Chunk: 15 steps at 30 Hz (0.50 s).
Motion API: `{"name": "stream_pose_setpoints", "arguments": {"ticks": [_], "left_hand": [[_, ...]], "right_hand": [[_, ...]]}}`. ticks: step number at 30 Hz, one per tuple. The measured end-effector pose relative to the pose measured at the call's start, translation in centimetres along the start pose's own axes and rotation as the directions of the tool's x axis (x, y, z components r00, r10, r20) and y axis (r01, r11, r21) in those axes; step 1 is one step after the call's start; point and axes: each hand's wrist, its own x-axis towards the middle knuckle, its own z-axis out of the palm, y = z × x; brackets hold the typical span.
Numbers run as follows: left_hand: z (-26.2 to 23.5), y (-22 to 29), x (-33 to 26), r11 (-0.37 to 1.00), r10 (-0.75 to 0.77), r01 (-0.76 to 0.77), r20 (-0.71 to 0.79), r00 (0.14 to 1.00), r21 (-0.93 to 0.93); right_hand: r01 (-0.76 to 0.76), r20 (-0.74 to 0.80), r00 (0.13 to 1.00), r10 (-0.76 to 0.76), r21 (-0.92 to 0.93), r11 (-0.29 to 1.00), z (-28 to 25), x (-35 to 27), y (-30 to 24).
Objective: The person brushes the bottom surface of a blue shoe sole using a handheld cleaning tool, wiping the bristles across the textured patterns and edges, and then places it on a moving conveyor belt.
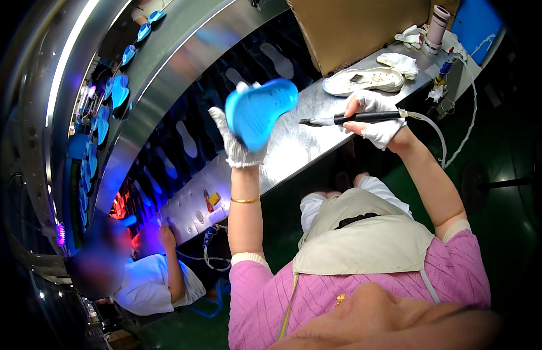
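My left hand (239, 153), in a whitish knit glove, holds up a bright blue shoe sole (259, 111) with a raised rim, above the metal bench (300, 149). In my right hand (376, 133), whose glove leaves fingertips bare, is a brush (320, 121) with a black handle. Its dark bristles point left toward the sole, with a gap between them. A pale tube (437, 131) runs from the handle's rear end. Just beyond my right hand lies a white shoe (367, 80) on the bench.
A crumpled white glove or cloth (399, 63) and a pink bottle (437, 26) stand at the bench's far right. Cardboard (352, 29) rises behind. A curved conveyor (183, 44) on the left carries several blue soles (119, 90). Another person (148, 283) sits at lower left.
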Motion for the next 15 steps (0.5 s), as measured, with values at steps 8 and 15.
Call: {"name": "stream_pose_setpoints", "arguments": {"ticks": [8, 15], "left_hand": [[-6.2, -8.0, -4.1, 0.925, -0.351, 0.355, 0.056, 0.935, -0.136], [-2.8, -12.1, -6.5, 0.93, -0.271, 0.298, 0.144, 0.952, -0.215]], "right_hand": [[0.011, -0.199, 0.979, -0.041, -0.15, 0.989, 0.9, -1.3, 3.6], [0.267, -0.119, 0.924, -0.364, -0.484, 0.833, 2.2, -0.5, 4.0]]}}
